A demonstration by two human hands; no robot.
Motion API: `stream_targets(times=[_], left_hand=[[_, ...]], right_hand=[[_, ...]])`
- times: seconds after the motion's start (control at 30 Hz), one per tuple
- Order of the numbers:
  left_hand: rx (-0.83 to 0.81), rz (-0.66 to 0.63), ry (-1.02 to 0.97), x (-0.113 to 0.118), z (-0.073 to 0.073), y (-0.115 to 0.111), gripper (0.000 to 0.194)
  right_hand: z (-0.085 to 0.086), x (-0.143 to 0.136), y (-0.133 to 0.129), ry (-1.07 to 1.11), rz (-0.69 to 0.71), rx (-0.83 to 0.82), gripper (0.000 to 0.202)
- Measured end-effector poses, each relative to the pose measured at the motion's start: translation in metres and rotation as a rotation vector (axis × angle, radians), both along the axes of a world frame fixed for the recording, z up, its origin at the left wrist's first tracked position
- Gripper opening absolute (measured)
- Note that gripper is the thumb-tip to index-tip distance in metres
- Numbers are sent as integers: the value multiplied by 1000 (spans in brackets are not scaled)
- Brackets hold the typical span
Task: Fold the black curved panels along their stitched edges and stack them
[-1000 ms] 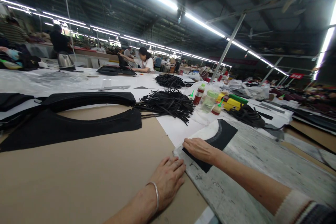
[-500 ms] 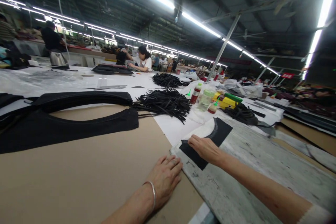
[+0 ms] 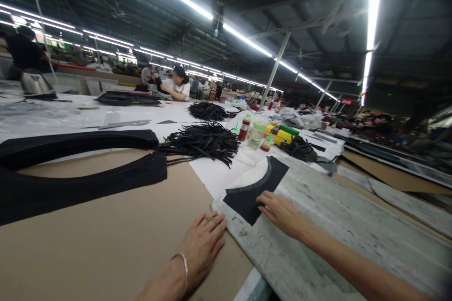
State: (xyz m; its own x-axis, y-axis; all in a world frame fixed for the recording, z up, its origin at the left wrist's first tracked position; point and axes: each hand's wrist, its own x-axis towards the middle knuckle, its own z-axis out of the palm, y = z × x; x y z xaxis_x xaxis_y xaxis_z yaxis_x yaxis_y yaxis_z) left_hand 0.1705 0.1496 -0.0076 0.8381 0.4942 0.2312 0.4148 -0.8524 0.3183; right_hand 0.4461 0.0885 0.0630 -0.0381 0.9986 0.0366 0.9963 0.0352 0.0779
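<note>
A small black panel [image 3: 256,190] with a curved, greyish inner edge lies flat on a stained grey-white slab [image 3: 318,225]. My right hand [image 3: 280,214] is over the panel's right edge, its fingers loosely bent and apart, with nothing seen in them. Whether the fingertips touch the panel I cannot tell. My left hand [image 3: 205,240], with a silver bangle at the wrist, rests palm down with fingers stretched on the brown board [image 3: 116,240], beside the slab's left edge.
Black curved panels [image 3: 88,186] lie stacked at left. Behind the slab are a heap of black strips [image 3: 203,143], a red-liquid bottle [image 3: 244,127], a clear jar [image 3: 257,135], a small green-tipped bottle [image 3: 266,144] and a yellow box [image 3: 282,136]. A co-worker [image 3: 181,85] sits beyond.
My right hand has left the panel's curved left side and moved toward its right edge, its fingers loosening. My left hand stays on the board. The view has swung right.
</note>
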Motion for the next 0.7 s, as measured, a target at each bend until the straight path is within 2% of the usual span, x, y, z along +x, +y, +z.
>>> stream_targets(times=[0.13,0.23,0.33,0.43,0.57,0.7], left_hand=[[135,-15,-103,1,-15,4,41],[246,-31,-188,2,-30,11,42],[348,-50,-219,3,-42,17,43],[427,-68,-245,4,-47,22,44],[475,-77,-266,4,-47,24,45],[461,-80,-281,3,-44,23,45]], right_hand=[[3,54,10,-36,-289,86,25],[7,88,17,-34,-338,96,32],[9,100,25,-3,-276,74,37],[7,96,38,32,-160,39,37],[6,83,57,60,-24,-24,29],[6,73,69,62,16,-52,31]])
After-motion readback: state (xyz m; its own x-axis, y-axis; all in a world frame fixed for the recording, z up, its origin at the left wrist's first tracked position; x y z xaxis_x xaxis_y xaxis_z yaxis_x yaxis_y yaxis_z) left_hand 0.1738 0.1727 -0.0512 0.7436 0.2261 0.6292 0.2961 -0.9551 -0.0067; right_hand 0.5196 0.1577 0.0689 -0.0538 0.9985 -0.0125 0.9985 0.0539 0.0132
